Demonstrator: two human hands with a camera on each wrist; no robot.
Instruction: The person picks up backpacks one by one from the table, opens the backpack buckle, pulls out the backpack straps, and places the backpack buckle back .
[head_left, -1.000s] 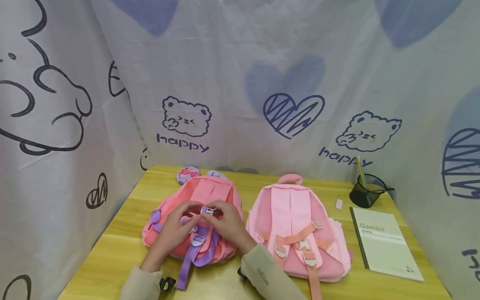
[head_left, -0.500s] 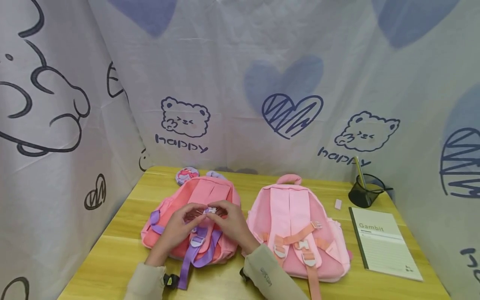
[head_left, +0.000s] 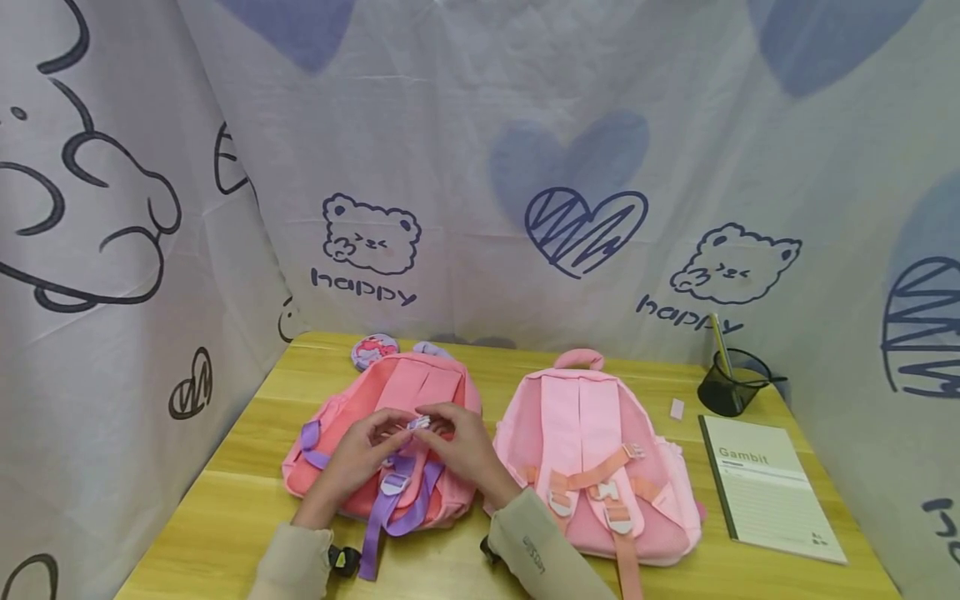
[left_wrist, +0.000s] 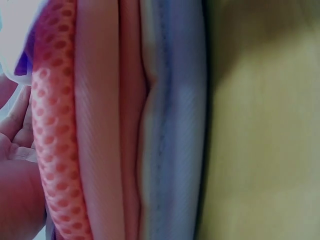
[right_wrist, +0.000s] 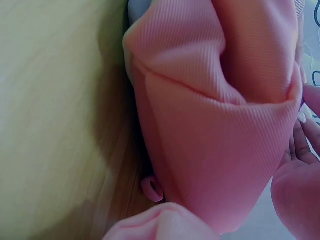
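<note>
A coral-pink backpack (head_left: pixel 431 379) lies on the table with its strap side up. Over its middle, both hands pinch a small white-and-lilac side-release buckle (head_left: pixel 418 423) between thumbs and fingertips. The left hand (head_left: pixel 358 450) holds it from the left, the right hand (head_left: pixel 467 446) from the right; the fingers cover much of the buckle. Below them, a purple strap (head_left: pixel 385 510) hangs from a white slider (head_left: pixel 394 483) toward the table's front. In the left wrist view the pack's mesh edge (left_wrist: pixel 57 115) hides most of the hand. The right wrist view shows the pack's side pocket (right_wrist: pixel 220 150).
A light-pink backpack (head_left: pixel 581 417) with orange straps lies to the right. Beyond it are a notebook (head_left: pixel 776 492), a small pink eraser-like block (head_left: pixel 677 409) and a black mesh pen holder (head_left: pixel 723 395) with a pencil. A round purple badge (head_left: pixel 373 351) sits behind the coral pack.
Compared with a second ago, the hands have come slightly closer together around the buckle, and less of it shows. Over the last half second they have barely moved. Both backpacks stay in place.
</note>
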